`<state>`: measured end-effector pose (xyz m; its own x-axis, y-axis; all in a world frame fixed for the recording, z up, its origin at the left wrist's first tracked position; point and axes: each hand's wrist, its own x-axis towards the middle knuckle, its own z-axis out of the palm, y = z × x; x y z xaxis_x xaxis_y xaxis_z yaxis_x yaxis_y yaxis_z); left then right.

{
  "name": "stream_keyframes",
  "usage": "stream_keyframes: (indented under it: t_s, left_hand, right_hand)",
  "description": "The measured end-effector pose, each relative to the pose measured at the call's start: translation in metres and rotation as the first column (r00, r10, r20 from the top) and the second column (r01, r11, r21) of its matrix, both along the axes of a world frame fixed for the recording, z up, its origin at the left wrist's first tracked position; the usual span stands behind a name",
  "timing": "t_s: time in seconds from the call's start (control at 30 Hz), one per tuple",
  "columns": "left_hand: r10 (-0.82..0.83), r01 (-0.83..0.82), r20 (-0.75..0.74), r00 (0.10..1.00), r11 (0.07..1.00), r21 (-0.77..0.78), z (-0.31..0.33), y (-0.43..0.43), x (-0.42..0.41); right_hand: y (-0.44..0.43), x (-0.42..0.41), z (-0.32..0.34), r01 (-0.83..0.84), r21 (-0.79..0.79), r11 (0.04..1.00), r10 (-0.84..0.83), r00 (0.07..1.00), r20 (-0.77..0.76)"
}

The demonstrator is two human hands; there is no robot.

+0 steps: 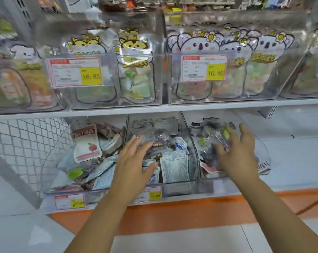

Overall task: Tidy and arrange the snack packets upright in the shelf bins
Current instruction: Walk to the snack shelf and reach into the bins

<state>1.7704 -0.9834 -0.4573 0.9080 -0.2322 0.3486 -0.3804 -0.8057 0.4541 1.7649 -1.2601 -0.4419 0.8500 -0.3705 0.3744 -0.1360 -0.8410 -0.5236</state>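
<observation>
Operator: Hand status is requested, left to right.

Checker: Left hand [136,161] is held flat, fingers spread, over the middle bin [180,187], just above the white-and-blue packets [174,165]. Right hand [240,154] is held with fingers spread at the dark packets [209,143] in the right bin [264,156]. Because of blur, it cannot be determined whether a packet is touched.

Operator: Packet positions are requested.

Checker: On the lower shelf [291,161], the left bin [50,161] is filled with jumbled packets, with an apple-printed packet [87,145] propped on top. In the middle bin, the white-and-blue packets are stood on edge but tilted. In the right bin, the dark packets are heaped. On the upper shelf [209,105], animal-shaped pouches [200,46] are stood upright in clear bins [161,70], which are fronted by price tags [76,72] marked 16.80.
</observation>
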Motion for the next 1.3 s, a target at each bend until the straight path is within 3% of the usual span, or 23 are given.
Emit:
stream_keyframes:
  t_s: [0.07,0.1,0.27,0.4,0.47,0.57,0.63,0.73,0.8,0.93,1.07,1.13,1.2,1.23,1.3]
  left_hand:
    - [0.005,-0.006,-0.011,1.0,0.996,-0.094,0.006,0.006,-0.007]
    - [0.025,-0.027,-0.016,1.0,0.992,-0.122,0.008,0.011,-0.01]
    - [0.11,-0.12,-0.089,0.99,0.986,-0.112,0.015,0.063,-0.024]
    - [0.192,-0.213,-0.141,0.971,0.964,-0.156,0.013,0.12,-0.037]
    - [0.259,-0.277,-0.139,0.956,0.952,-0.129,0.014,0.15,-0.041]
    - [0.316,-0.348,-0.191,0.929,0.922,-0.169,0.019,0.184,-0.045]
    - [0.29,-0.334,-0.226,0.93,0.923,-0.191,0.022,0.195,-0.049]
    - [0.247,-0.281,-0.208,0.946,0.948,-0.153,0.018,0.199,-0.049]
    - [0.239,-0.274,-0.214,0.947,0.95,-0.15,0.017,0.199,-0.046]
    - [0.199,-0.241,-0.239,0.95,0.957,-0.161,0.014,0.192,-0.037]
    - [0.131,-0.248,-0.34,0.931,0.912,-0.328,0.024,0.174,-0.039]
    - [0.085,-0.246,-0.372,0.924,0.877,-0.412,0.025,0.163,-0.039]
    - [0.075,-0.274,-0.4,0.913,0.84,-0.469,0.025,0.15,-0.038]
    - [0.078,-0.29,-0.41,0.909,0.825,-0.485,0.023,0.144,-0.037]
    - [0.088,-0.327,-0.441,0.893,0.8,-0.503,0.027,0.129,-0.034]
  right_hand:
    - [0.024,-0.008,0.012,-0.111,-0.005,0.994,0.11,0.978,0.177]
    - [0.039,-0.011,0.018,-0.182,-0.011,0.983,0.181,0.966,0.182]
    - [0.12,-0.008,0.025,-0.529,-0.012,0.849,0.524,0.844,-0.108]
    - [0.182,0.0,0.036,-0.654,0.001,0.756,0.647,0.748,-0.147]
    - [0.22,0.006,0.039,-0.745,-0.01,0.667,0.725,0.652,-0.222]
    - [0.269,0.024,0.034,-0.852,-0.021,0.523,0.752,0.473,-0.46]
    - [0.288,0.039,0.025,-0.872,-0.056,0.486,0.703,0.428,-0.568]
    - [0.302,0.052,0.007,-0.859,-0.202,0.471,0.642,0.49,-0.59]
    - [0.301,0.05,-0.001,-0.845,-0.234,0.482,0.675,0.528,-0.516]
    - [0.288,0.018,0.014,-0.841,0.04,0.539,0.814,0.509,-0.28]
    - [0.262,-0.015,0.03,-0.708,0.348,0.614,0.77,0.634,-0.068]
    - [0.238,-0.019,0.029,-0.647,0.42,0.637,0.689,0.722,0.066]
    - [0.205,-0.011,0.022,-0.546,0.291,0.786,0.546,0.833,0.088]
    - [0.189,-0.003,0.018,-0.476,0.176,0.862,0.477,0.878,0.04]
    - [0.16,0.017,0.007,-0.397,-0.011,0.918,0.393,0.911,-0.124]
